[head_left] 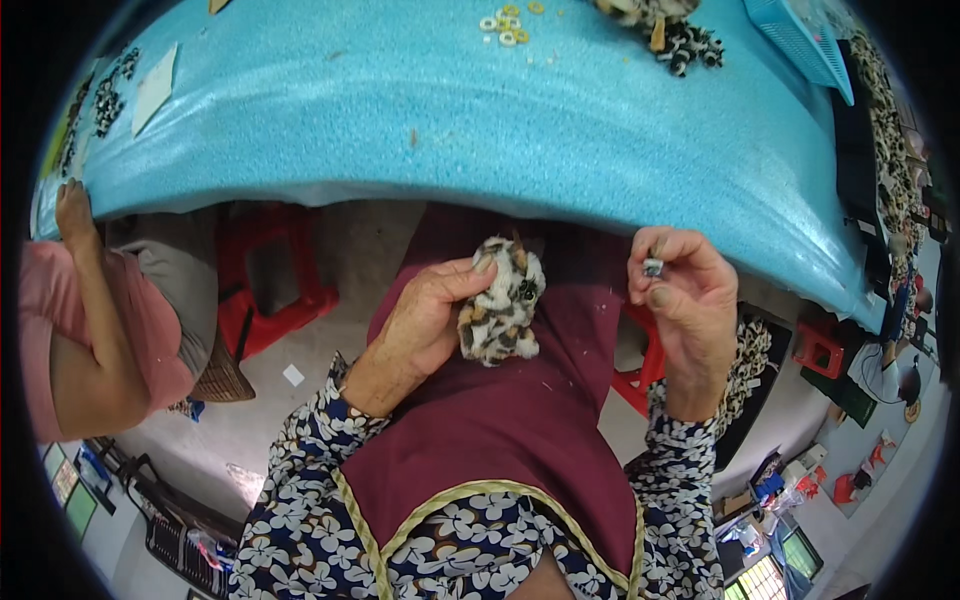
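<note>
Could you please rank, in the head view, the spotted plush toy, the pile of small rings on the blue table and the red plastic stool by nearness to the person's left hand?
1. Spotted plush toy: held in the left hand, above the lap.
2. Red plastic stool: on the floor to the left, under the table edge.
3. Pile of small white and yellow rings: far up on the blue foam table.

Left hand (425,320) grips a small spotted plush toy (502,300) over a maroon apron (500,420); fingers wrap its left side. Right hand (685,300) is raised just right of the toy, apart from it, pinching a small pale part (652,267) between thumb and fingertips. Blue foam-topped table (450,110) lies beyond, bearing loose white and yellow rings (505,25) and more spotted plush pieces (670,30). Another person's arm (85,300) rests at the table's left edge. Red stool (270,290) stands beneath.
</note>
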A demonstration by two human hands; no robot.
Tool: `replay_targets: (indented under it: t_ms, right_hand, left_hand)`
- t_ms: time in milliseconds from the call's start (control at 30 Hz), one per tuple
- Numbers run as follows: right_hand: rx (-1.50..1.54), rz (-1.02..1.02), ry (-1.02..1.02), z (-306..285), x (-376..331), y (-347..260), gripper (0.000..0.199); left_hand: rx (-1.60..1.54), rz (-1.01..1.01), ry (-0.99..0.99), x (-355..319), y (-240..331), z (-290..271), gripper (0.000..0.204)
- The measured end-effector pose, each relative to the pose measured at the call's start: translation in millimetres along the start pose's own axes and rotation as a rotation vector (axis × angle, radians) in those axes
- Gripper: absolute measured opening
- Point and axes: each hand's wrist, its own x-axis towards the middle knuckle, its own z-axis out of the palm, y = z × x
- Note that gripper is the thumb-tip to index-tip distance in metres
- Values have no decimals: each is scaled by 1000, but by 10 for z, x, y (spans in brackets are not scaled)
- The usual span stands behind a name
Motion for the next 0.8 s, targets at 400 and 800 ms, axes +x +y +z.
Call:
replay_targets:
  t_ms: [400,800]
  right_hand:
    - [-373,246,-20,156,-283,570,13]
    - [-692,187,-149,156,-245,584,16]
  left_hand:
    - [95,-62,2,-15,-175,-79,30]
    - [189,-72,-2,-53,-166,-75,28]
